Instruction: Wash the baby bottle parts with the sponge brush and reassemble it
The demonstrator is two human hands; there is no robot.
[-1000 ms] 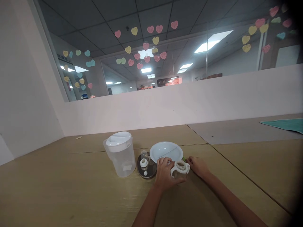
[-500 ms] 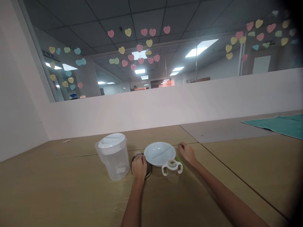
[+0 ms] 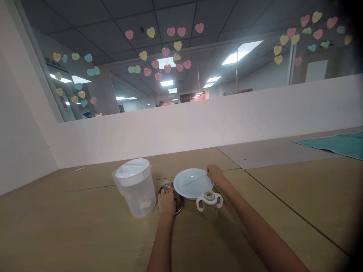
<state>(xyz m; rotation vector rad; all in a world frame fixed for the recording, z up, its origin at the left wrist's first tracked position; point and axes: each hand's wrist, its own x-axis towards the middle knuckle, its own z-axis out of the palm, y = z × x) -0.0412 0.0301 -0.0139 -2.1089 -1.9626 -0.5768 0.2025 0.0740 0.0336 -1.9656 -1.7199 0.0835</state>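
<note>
1. The left hand is over the dark round dish, its fingers bent and close together. What is under the fingers is hidden, so I cannot tell if they hold something.
2. A small clear cap is just beyond these fingers, at the far side of the dish.
3. The right hand is at the right rim of the white plate. Its fingers are bent narrow, at the end of the thin stick – I cannot tell if they grip it.
4. The stick lies slanting across the plate.
5. The two-handled bottle stands upright and open on the table, nearer to the person than the plate.
6. A green thing lies beside the plate, partly behind the bottle.
7. The clear pitcher, with white lid, stands left of the dish – a teal cloth lies far right.
</note>
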